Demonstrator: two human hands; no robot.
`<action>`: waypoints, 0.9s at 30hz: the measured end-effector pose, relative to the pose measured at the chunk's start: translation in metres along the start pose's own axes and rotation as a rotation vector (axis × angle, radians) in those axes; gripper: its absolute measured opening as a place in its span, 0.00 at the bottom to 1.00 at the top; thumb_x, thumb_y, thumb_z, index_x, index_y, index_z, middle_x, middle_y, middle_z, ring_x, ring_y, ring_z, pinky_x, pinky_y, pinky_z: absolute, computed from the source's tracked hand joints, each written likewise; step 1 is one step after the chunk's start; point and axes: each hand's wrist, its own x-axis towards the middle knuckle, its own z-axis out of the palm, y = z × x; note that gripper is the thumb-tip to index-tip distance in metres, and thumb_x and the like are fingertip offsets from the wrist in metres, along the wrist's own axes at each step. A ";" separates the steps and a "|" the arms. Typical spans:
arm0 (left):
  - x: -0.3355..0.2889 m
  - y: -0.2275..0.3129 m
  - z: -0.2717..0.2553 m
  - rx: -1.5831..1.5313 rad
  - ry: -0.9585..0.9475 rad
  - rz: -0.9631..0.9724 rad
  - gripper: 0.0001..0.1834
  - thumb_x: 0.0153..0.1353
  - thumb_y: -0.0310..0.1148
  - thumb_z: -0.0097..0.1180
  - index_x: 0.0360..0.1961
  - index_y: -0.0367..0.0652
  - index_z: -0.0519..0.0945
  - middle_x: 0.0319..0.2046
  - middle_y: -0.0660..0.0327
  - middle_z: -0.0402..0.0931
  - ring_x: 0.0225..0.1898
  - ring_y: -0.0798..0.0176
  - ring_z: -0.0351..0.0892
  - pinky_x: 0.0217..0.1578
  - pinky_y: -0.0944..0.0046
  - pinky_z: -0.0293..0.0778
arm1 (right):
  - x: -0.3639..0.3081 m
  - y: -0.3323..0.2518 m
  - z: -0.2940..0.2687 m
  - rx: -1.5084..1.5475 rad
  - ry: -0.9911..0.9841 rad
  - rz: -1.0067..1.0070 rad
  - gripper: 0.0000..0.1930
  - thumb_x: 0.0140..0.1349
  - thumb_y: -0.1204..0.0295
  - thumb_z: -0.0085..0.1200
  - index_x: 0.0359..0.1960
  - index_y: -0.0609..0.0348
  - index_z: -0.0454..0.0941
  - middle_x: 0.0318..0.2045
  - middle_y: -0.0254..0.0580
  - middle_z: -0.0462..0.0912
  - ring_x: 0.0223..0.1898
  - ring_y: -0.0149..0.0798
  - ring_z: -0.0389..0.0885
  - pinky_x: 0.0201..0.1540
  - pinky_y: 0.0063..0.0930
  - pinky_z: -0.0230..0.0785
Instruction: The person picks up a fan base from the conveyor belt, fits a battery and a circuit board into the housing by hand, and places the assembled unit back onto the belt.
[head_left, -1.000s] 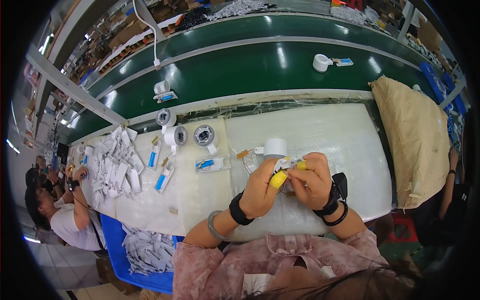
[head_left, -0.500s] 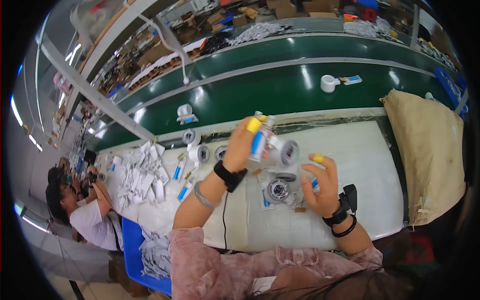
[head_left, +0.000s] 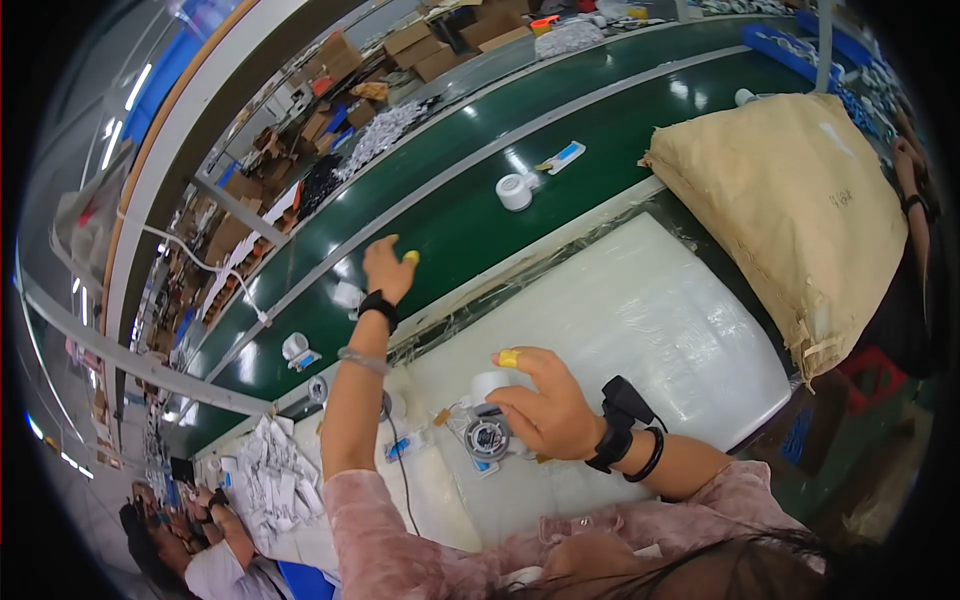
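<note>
Right hand (head_left: pixel 555 410): just right of the grey-ringed disc (head_left: pixel 487 438), palm down, thumb and yellow-taped forefinger parted and pointing left. At their tips, just beyond the disc: a white cup (head_left: pixel 489 385), round side showing. Cannot tell whether pinched, merely touched or clear of the skin.

Main relation: cup directly left of the right hand's opening, axis roughly upright, gap set across it. Right hand much the nearer.

Left hand (head_left: pixel 388 272): well beyond the disc and to its left, over the green belt (head_left: pixel 450 235). Fingers spread, nothing seen held. By the wrist, a white piece (head_left: pixel 346 296); contact unclear.

Farther out: left of the disc, a blue-celled tray (head_left: pixel 403 447), partly hidden. Well beyond the disc, on the belt, a white lamp (head_left: pixel 515 192) with a strip (head_left: pixel 566 157) slanting away rightward. Far right of the disc, a brown sack (head_left: pixel 780 220).
</note>
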 end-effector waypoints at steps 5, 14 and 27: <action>0.052 0.095 0.086 -0.140 -0.178 -0.034 0.35 0.48 0.39 0.67 0.58 0.39 0.70 0.58 0.42 0.64 0.60 0.40 0.64 0.61 0.50 0.63 | -0.007 0.008 -0.003 0.106 0.091 0.036 0.11 0.49 0.84 0.55 0.33 0.57 0.82 0.52 0.51 0.74 0.51 0.53 0.72 0.53 0.41 0.68; 0.076 0.166 0.141 -0.198 -0.309 -0.077 0.41 0.45 0.42 0.72 0.60 0.47 0.66 0.54 0.45 0.65 0.54 0.41 0.72 0.53 0.50 0.71 | -0.012 0.021 -0.013 0.295 0.156 0.374 0.12 0.53 0.85 0.52 0.37 0.58 0.81 0.51 0.50 0.72 0.51 0.43 0.72 0.48 0.32 0.69; -0.050 0.166 -0.026 -0.948 -0.714 -0.009 0.32 0.47 0.33 0.68 0.53 0.38 0.70 0.45 0.58 0.75 0.45 0.66 0.75 0.48 0.66 0.71 | -0.010 0.064 -0.002 0.635 0.443 0.871 0.17 0.70 0.66 0.43 0.54 0.63 0.71 0.49 0.39 0.77 0.52 0.31 0.72 0.55 0.28 0.62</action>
